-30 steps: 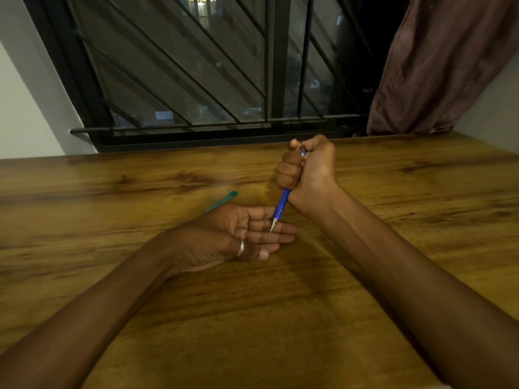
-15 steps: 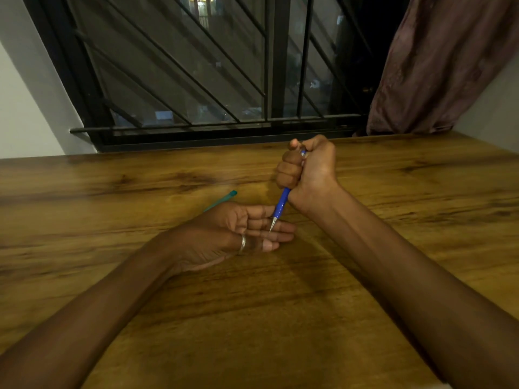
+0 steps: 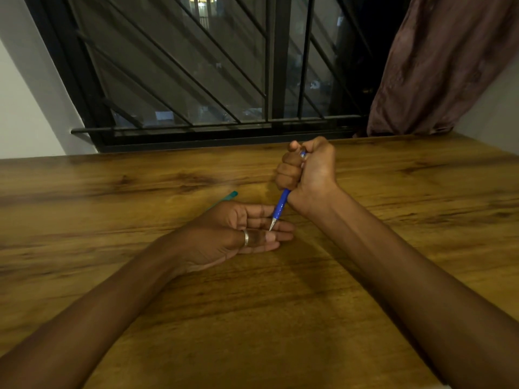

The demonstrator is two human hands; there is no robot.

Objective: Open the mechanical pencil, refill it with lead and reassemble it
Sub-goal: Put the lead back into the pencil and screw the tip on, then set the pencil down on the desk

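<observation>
My right hand [image 3: 309, 172] is a fist around the blue mechanical pencil [image 3: 280, 206], held nearly upright with its thumb over the top end. The pencil's silver tip points down at the fingers of my left hand [image 3: 233, 234], which lies palm up and flat on the wooden table [image 3: 252, 318] with a ring on one finger. The tip touches or hovers just over those fingers; I cannot tell which. A teal lead case [image 3: 227, 197] lies on the table behind my left hand, mostly hidden by it.
The table runs back to a wall with a barred window [image 3: 224, 80]. A brown curtain [image 3: 438, 66] hangs at the back right. Both forearms cross the near half of the table.
Almost nothing moved. The left hand's fingers shifted slightly under the pencil tip; the right fist holds the same pose.
</observation>
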